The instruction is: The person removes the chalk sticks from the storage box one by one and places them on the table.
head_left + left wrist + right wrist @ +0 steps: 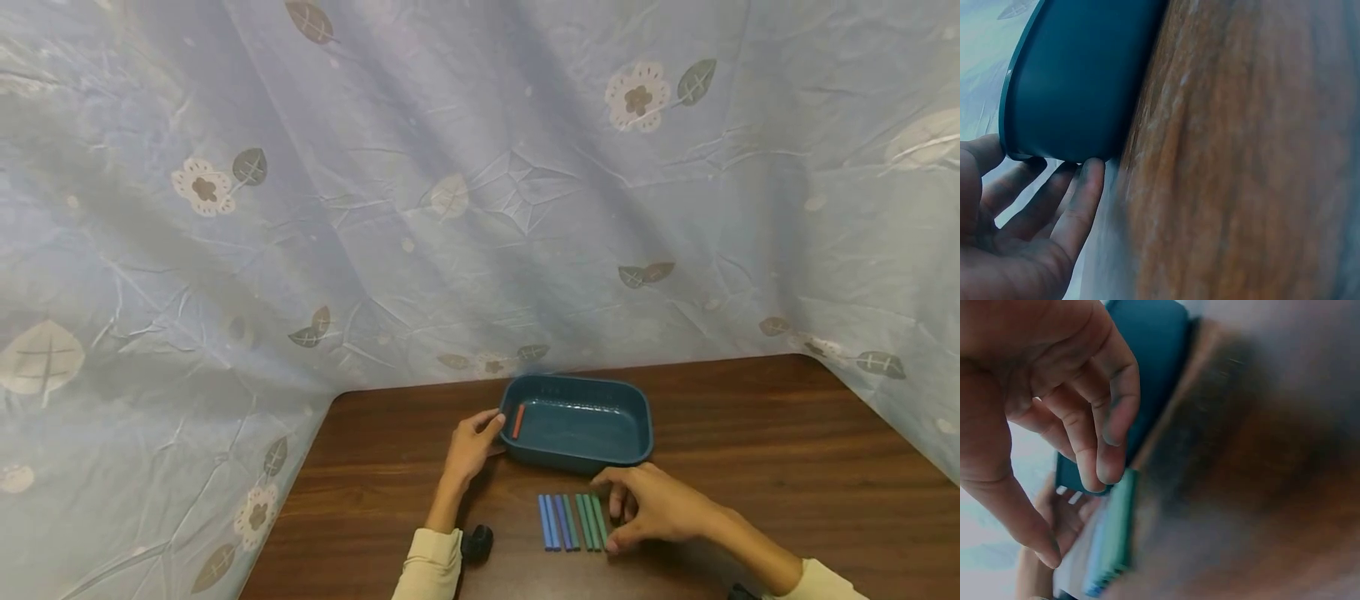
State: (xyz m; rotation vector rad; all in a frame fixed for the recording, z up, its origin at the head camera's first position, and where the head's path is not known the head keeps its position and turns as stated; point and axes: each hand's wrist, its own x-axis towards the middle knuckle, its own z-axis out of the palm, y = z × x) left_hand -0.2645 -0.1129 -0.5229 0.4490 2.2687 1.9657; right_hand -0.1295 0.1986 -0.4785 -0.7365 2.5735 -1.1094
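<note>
A teal rectangular plastic basin (577, 465) stands toward the far side of the table, with one red stick (518, 422) inside at its left end. My left hand (471, 446) holds the basin's left end, thumb at the rim and fingertips against the outer wall in the left wrist view. In front of the basin lies a row of several thin sticks, blue sticks (548, 523) at the left and green sticks (592, 523) at the right. My right hand (656, 504) hovers at the row's right end, thumb and fingers apart around the outermost green stick, nothing gripped.
Everything stands on a dark brown wooden table (765, 450) with rounded far corners. A pale patterned cloth (480, 208) hangs behind and beside it. Black wrist camera mount (477, 543) shows at the left sleeve, near the table.
</note>
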